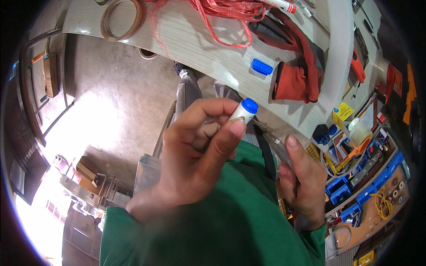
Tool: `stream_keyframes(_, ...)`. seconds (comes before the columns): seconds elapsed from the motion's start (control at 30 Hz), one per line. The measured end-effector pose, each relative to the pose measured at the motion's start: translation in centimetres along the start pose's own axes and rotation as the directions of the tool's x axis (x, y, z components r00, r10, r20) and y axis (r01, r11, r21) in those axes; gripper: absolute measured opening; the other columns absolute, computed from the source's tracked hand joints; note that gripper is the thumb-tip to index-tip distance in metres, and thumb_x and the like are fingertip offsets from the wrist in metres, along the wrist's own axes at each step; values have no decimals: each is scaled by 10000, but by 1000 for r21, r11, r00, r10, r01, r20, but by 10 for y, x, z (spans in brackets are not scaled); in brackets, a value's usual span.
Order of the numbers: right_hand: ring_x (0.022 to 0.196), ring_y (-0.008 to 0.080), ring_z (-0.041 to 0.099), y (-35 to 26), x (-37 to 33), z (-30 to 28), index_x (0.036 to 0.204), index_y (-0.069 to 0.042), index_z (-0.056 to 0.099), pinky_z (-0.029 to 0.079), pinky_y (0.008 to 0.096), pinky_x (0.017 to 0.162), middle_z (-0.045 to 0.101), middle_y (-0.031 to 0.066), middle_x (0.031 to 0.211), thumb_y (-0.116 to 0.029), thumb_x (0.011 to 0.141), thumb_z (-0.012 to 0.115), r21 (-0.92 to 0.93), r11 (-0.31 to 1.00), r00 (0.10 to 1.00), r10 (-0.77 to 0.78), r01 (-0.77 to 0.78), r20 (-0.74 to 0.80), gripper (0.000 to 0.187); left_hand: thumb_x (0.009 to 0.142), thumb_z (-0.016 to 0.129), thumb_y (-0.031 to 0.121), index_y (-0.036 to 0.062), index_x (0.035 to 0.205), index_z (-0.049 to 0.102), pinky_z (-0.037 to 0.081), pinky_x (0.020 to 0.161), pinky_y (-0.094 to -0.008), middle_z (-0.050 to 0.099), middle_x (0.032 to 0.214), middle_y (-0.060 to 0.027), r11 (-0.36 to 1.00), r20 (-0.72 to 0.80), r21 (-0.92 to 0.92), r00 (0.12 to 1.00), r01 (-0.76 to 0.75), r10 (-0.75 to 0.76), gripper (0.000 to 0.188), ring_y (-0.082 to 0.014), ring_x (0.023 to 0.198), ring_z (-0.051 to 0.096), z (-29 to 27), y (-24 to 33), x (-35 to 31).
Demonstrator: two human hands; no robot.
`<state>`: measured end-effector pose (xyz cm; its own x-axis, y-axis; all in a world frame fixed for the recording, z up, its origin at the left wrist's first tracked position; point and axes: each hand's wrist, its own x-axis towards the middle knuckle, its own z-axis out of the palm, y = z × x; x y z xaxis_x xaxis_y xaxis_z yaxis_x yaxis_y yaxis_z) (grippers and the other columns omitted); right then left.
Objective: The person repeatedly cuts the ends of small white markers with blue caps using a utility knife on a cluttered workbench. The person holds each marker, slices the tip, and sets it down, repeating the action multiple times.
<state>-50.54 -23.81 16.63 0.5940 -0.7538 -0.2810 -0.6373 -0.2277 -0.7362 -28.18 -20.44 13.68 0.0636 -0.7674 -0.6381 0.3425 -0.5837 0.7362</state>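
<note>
My left hand (191, 155) pinches a short white marker (239, 114) between thumb and fingers, its blue end (250, 105) pointing up and away. In my right hand (306, 186) is a slim metal tool (279, 148), its thin tip near the marker's blue end; whether it touches I cannot tell. The tool's exact kind is unclear, and its rear part is hidden by the fingers. On the pale tabletop beyond my hands lies a loose blue marker cap (262, 67). Beside it rests a red and grey work glove (301, 71).
Red plastic twine (226, 13) and a roll of brown tape (121, 20) lie on the table (186, 40). A red-ended white marker (284, 5) is beyond the glove. To the right sit orange-handled scissors (359, 148), a yellow box (343, 113) and blue bins (339, 190).
</note>
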Motion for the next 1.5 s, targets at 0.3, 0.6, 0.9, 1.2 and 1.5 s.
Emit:
stream_keyframes(0.3, 617, 230, 613, 5, -1, -3, 1505, -108, 573, 507, 381, 536, 578, 63, 785, 20, 783, 753, -93, 993, 997, -73, 71, -17, 755, 1062, 654, 233, -58, 1267, 580, 430, 599, -250, 619, 831, -43, 999, 8, -9, 999, -34, 34, 364, -82, 660, 543, 3, -4, -2)
stream_keyframes(0.6, 611, 235, 615, 7, -10, -10, 1475, -188, 617, 503, 355, 518, 588, 54, 792, 8, 744, 777, -97, 987, 991, -123, 128, 58, 775, 1055, 644, 149, -28, 1283, 530, 461, 633, -239, 649, 850, -60, 998, 73, 58, 997, 8, -12, 310, -73, 698, 569, -2, -10, -19)
stream_keyframes(0.9, 775, 354, 667, -16, -57, 11, 1468, -82, 531, 552, 436, 693, 642, 140, 977, 46, 839, 697, 300, 954, 972, -52, -20, 229, 663, 1085, 552, 125, 16, 1355, 487, 475, 660, -244, 666, 1000, -67, 940, 273, 247, 914, 236, -301, 298, -76, 730, 583, -32, -13, -87)
stream_keyframes(1.2, 793, 359, 656, -36, -65, 14, 1490, -95, 498, 561, 455, 683, 614, 135, 1018, -80, 912, 702, 107, 993, 910, 2, -50, 415, 614, 1083, 556, 143, -16, 1286, 605, 498, 668, -279, 680, 865, -84, 923, 236, 386, 968, -9, -89, 263, -121, 737, 636, -21, -18, -110)
stream_keyframes(1.5, 668, 354, 649, -38, -64, 33, 1427, -158, 560, 546, 465, 580, 612, 113, 936, -194, 969, 689, 116, 993, 982, -8, -14, 187, 477, 1055, 629, 128, -12, 1204, 619, 481, 581, -270, 654, 755, -57, 899, 179, 438, 979, 7, -95, 205, -98, 633, 627, -19, -11, -109)
